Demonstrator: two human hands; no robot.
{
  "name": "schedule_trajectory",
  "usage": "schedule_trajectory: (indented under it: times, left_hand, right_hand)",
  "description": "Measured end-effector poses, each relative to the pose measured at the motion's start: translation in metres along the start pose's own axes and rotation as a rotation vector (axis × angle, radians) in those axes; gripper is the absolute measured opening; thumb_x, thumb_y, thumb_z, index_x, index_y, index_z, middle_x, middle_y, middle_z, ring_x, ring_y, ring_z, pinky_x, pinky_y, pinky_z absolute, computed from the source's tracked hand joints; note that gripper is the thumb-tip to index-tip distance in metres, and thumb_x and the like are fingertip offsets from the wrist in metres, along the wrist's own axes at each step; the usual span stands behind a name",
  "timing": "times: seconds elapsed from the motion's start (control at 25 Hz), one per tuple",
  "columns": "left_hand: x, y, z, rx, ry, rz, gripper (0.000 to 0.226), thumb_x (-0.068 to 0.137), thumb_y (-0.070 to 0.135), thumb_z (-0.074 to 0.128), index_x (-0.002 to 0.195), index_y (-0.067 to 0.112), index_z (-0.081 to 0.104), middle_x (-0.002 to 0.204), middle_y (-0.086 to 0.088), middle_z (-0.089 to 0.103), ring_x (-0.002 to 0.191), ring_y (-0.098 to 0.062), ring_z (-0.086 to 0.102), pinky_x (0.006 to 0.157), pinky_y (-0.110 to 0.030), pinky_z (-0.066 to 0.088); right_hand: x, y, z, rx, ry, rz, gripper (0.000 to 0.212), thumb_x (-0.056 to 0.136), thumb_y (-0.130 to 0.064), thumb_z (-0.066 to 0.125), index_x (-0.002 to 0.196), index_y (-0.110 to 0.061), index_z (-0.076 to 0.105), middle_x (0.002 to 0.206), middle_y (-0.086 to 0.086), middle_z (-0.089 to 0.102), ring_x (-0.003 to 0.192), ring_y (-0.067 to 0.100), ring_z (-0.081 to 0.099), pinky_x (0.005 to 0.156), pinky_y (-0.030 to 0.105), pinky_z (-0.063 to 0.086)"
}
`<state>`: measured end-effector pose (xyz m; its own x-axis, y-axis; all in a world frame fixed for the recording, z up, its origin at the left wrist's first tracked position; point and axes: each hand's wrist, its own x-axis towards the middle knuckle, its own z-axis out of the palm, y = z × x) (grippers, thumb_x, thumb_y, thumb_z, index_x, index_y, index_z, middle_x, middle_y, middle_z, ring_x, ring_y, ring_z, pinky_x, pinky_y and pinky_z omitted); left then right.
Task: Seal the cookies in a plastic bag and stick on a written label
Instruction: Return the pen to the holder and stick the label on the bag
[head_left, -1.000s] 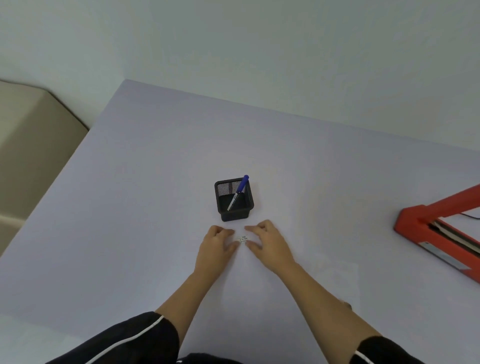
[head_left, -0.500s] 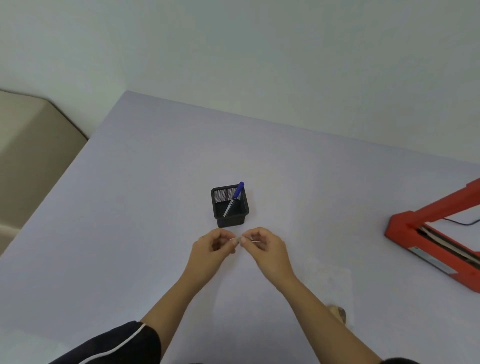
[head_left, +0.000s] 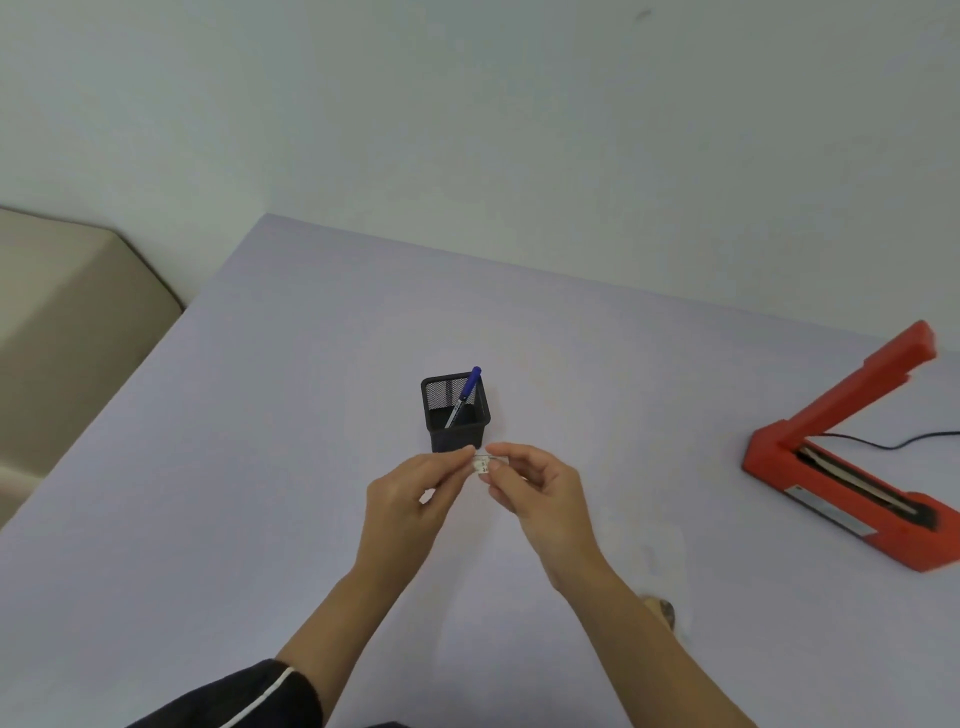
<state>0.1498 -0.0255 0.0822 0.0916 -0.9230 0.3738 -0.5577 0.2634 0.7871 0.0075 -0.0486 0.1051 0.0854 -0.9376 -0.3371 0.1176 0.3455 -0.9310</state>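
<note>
fingertips (head_left: 464, 457) of left hand (head_left: 410, 499) and right hand (head_left: 540, 493) pinch shut on one small label (head_left: 483, 464), above table (head_left: 260, 467), just in front of pen cup (head_left: 455, 413).

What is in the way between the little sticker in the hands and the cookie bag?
Nothing visible. Both hands pinch the label above the table. The plastic bag lies nearer the person, beside the right arm, with only bare tabletop between.
</note>
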Motion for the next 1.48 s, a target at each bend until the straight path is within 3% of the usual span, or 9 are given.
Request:
schedule_trajectory:
  times: [0.28,0.44,0.6,0.8,0.96,1.16,1.24,1.36,1.48]
  left_hand:
    - [-0.009,0.015,0.001,-0.013,0.146,-0.037,0.023,0.082,0.019,0.067,0.102,0.009,0.071,0.096,0.009,0.068,0.088,0.013,0.059,0.075,-0.003,0.046]
    - [-0.011,0.022,0.002,0.005,0.171,-0.022,0.023,0.079,0.014,0.065,0.1,0.006,0.071,0.096,0.005,0.068,0.089,0.004,0.06,0.075,-0.002,0.045]
    - [-0.014,0.027,0.005,-0.043,0.193,-0.05,0.024,0.08,0.014,0.065,0.102,0.007,0.071,0.097,0.004,0.07,0.091,0.012,0.059,0.075,-0.004,0.046]
    - [-0.016,0.03,0.007,0.067,0.236,0.074,0.028,0.085,0.022,0.059,0.099,0.001,0.072,0.099,-0.001,0.069,0.098,-0.003,0.06,0.087,-0.008,0.048]
    - [-0.02,0.028,0.007,0.103,0.259,0.089,0.032,0.087,0.026,0.055,0.095,0.0,0.073,0.095,-0.009,0.073,0.094,-0.009,0.063,0.085,-0.01,0.049]
    - [-0.013,0.036,0.002,-0.099,0.212,-0.091,0.01,0.084,0.016,0.066,0.092,0.021,0.069,0.086,0.008,0.071,0.08,-0.006,0.064,0.07,-0.012,0.052]
    - [-0.011,0.04,-0.001,-0.244,0.152,-0.272,0.019,0.083,0.01,0.068,0.086,0.028,0.065,0.078,0.012,0.07,0.077,-0.008,0.065,0.069,-0.013,0.052]
    - [-0.005,0.04,-0.006,-0.418,0.048,-0.443,0.011,0.085,0.011,0.064,0.083,0.021,0.066,0.078,0.004,0.07,0.073,-0.01,0.065,0.068,-0.016,0.051]
    - [-0.001,0.04,-0.011,-0.44,-0.034,-0.459,0.013,0.091,0.011,0.056,0.083,0.018,0.064,0.077,0.001,0.069,0.072,-0.008,0.066,0.069,-0.015,0.051]
  right_hand:
    - [-0.014,-0.012,0.0,0.023,-0.002,-0.042,0.018,0.086,-0.004,0.062,0.088,-0.02,0.071,0.083,-0.004,0.073,0.08,0.012,0.071,0.069,0.016,0.054]
    - [-0.019,-0.018,-0.002,0.02,-0.004,-0.072,0.019,0.086,-0.004,0.062,0.086,-0.022,0.07,0.078,-0.009,0.073,0.079,0.01,0.07,0.068,0.015,0.054]
    - [-0.024,-0.02,-0.003,0.035,0.001,-0.086,0.018,0.086,-0.005,0.062,0.087,-0.021,0.071,0.076,-0.01,0.074,0.079,0.01,0.07,0.07,0.015,0.054]
    - [-0.027,-0.019,0.0,0.077,0.031,-0.073,0.018,0.086,-0.005,0.062,0.088,-0.021,0.071,0.079,-0.007,0.074,0.081,0.012,0.071,0.07,0.016,0.054]
    - [-0.029,-0.017,0.003,0.081,0.04,-0.065,0.017,0.085,-0.006,0.063,0.09,-0.02,0.07,0.086,-0.001,0.073,0.084,0.014,0.07,0.072,0.017,0.055]
    - [-0.027,-0.018,0.003,0.055,0.026,-0.085,0.017,0.084,-0.006,0.065,0.088,-0.02,0.072,0.083,-0.001,0.073,0.083,0.014,0.07,0.074,0.018,0.054]
    - [-0.027,-0.018,0.002,0.019,0.013,-0.098,0.016,0.083,-0.007,0.066,0.088,-0.02,0.072,0.084,0.001,0.073,0.081,0.014,0.07,0.077,0.021,0.055]
    - [-0.027,-0.017,-0.002,-0.064,-0.014,-0.132,0.015,0.084,-0.008,0.065,0.09,-0.02,0.073,0.087,0.003,0.073,0.082,0.015,0.07,0.083,0.027,0.054]
    - [-0.026,-0.017,-0.005,-0.116,-0.03,-0.154,0.016,0.085,-0.009,0.064,0.092,-0.021,0.072,0.086,-0.002,0.074,0.081,0.014,0.07,0.081,0.027,0.055]
